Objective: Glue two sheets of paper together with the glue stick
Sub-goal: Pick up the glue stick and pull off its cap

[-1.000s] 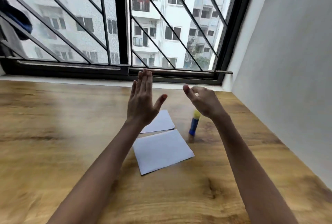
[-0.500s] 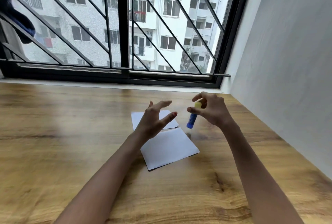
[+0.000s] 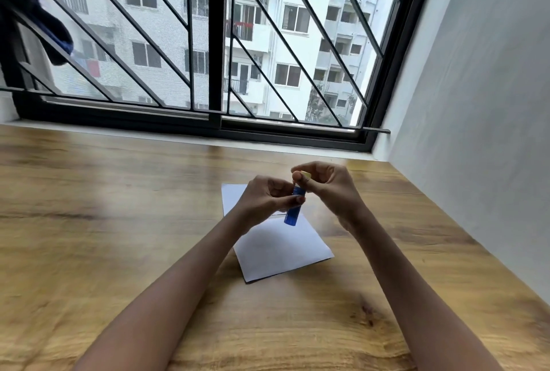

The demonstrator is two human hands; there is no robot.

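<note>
A blue glue stick (image 3: 292, 214) with a yellow cap is held up above the table, over the papers. My left hand (image 3: 265, 199) grips its blue body. My right hand (image 3: 326, 184) pinches the yellow cap at the top. Two white sheets lie on the wooden table (image 3: 119, 221) below: the near sheet (image 3: 282, 247) is in full view, the far sheet (image 3: 233, 196) is partly hidden behind my left hand.
A barred window (image 3: 217, 43) runs along the table's far edge. A grey wall (image 3: 482, 88) closes off the right side. A dark blue cloth (image 3: 32, 7) hangs at the top left.
My right hand has lifted the glue stick off the table and carried it over the papers. My left hand came in and took hold of its body.
</note>
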